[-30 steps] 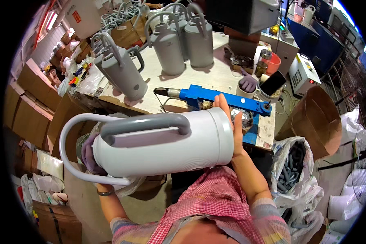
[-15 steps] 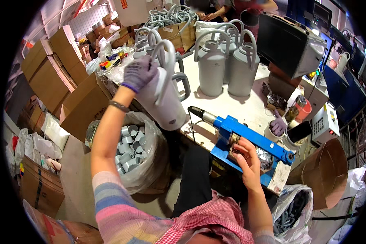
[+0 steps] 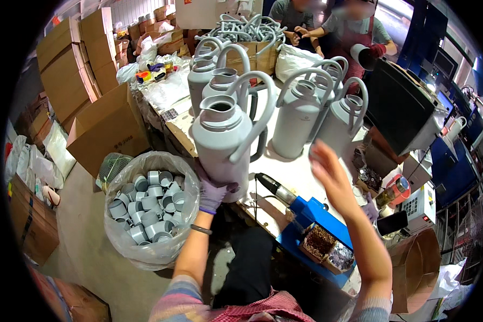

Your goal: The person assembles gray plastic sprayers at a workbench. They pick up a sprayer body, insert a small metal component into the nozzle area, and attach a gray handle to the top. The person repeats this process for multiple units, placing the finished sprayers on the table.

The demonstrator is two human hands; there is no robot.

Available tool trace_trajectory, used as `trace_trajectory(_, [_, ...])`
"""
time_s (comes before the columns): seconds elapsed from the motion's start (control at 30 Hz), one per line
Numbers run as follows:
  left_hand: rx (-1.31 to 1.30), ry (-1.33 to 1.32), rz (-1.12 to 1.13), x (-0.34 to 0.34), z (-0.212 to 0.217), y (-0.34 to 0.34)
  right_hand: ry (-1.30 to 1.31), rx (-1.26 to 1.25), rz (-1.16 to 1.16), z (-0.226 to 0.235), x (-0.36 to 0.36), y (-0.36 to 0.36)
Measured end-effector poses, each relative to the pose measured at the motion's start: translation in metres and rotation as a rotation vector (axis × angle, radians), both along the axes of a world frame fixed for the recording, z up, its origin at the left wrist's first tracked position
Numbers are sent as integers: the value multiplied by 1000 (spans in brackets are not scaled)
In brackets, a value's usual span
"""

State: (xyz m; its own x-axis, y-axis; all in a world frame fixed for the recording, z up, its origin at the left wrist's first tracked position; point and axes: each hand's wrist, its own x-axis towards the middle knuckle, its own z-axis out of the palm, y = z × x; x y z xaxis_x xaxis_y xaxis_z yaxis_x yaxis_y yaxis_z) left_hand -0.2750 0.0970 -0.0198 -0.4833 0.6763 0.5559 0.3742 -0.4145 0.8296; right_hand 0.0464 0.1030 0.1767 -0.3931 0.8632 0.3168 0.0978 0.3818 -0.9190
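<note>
A worker's gloved left hand (image 3: pixel 213 192) grips the base of a tall grey jug (image 3: pixel 226 146), holding it upright just off the near edge of the table (image 3: pixel 300 172), fingers wrapped under its lower body. The right hand (image 3: pixel 330 173), bare, hangs open and empty in the air above the table, fingers spread, well apart from the jug.

The jug appears to be moulded plastic with a matte, faintly grainy skin: a rounded cylinder that narrows at the shoulder to an open ribbed neck, with a long hoop handle curving from the neck down the side. It is empty, so it likely weighs little for its bulk, but a grip so low leaves it top-heavy and prone to tip; the hoop handle or the shoulder looks the steadier hold. The walls look stiff enough to take a firm squeeze, and the dull finish should not slip against the purple glove.

At least 4 matching jugs (image 3: pixel 300 118) stand on the pale table behind it. A blue metal fixture (image 3: pixel 319 220) with a black-handled tool (image 3: pixel 273 188) sits at the table's near edge, beside trays of small hardware (image 3: pixel 330 249). On the floor at left, a clear plastic bag (image 3: pixel 145 209) holds grey caps (image 3: pixel 147 201), short and open-ended.
</note>
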Motion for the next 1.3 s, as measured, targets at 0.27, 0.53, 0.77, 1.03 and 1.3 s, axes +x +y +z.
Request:
trace_trajectory(0.27, [-101, 235, 221, 8, 2, 12, 60, 334, 42, 68, -191, 67])
trace_trajectory(0.53, [-2, 51, 225, -62, -15, -32, -66, 325, 80, 62, -140, 86])
trace_trajectory(0.77, [54, -70, 213, -131, -24, 22, -82, -408, 130, -63, -186, 147])
trace_trajectory(1.03, [10, 129, 227, -136, -3, 101, -24, -201, -400, -153, -255, 295])
trace_trajectory(1.3, [30, 54, 186, -138, -13, 137, 123, -374, -197, -153, -233, 367])
